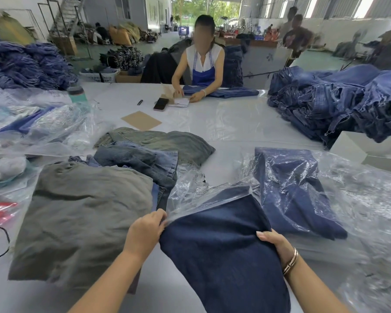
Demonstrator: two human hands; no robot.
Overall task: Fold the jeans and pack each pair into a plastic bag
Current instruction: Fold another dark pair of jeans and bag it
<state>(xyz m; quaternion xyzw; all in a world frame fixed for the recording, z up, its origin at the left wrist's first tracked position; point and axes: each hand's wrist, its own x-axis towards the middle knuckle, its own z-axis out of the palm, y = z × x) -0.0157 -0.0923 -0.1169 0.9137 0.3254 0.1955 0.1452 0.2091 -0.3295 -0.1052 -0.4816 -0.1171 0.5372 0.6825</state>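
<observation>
Left hand pinches the open edge of a clear crinkled plastic bag; right hand grips the side of a folded dark navy pair of jeans, its far end partly inside the bag mouth, near centre of the white table. Just right, a bagged dark blue pair. Left, a folded grey-olive garment, with loose denim behind. Far right, a heaped blue jeans pile. Across the table, a seated person in a blue apron.
</observation>
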